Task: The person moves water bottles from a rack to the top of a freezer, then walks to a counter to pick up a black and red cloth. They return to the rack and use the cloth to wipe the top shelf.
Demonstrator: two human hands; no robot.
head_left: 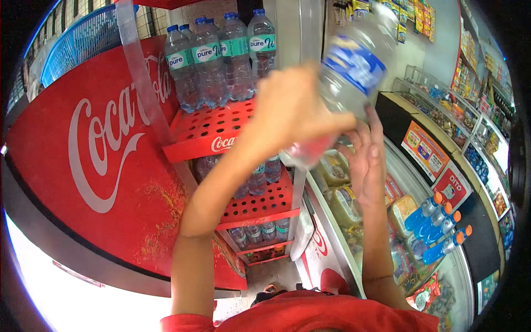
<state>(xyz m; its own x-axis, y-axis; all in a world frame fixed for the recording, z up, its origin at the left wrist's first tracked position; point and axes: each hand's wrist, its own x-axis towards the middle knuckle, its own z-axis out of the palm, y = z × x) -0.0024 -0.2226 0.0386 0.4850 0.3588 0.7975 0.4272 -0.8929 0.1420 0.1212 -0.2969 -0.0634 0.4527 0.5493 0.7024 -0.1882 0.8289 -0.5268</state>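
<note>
A large clear plastic bottle point(354, 63) with a blue-and-white label is raised, tilted and blurred, in front of me. My left hand point(296, 105) is closed around its lower left side, the thumb across the front. Against its lower right side my right hand point(365, 157) grips with curled fingers. Some reddish colour shows near the bottle's base, partly hidden behind my left hand. Left of it, several water bottles point(209, 55) with blue caps and green-and-white labels stand on the cooler's red top shelf point(191, 127).
The cooler's red Coca-Cola door point(110, 149) stands open at left. Lower red shelves point(260, 202) hold more bottles. At right is a glass-topped freezer point(337, 243) with tubs inside; several blue drink bottles point(434, 229) with orange caps stand there. A counter with display cases point(437, 97) lies beyond.
</note>
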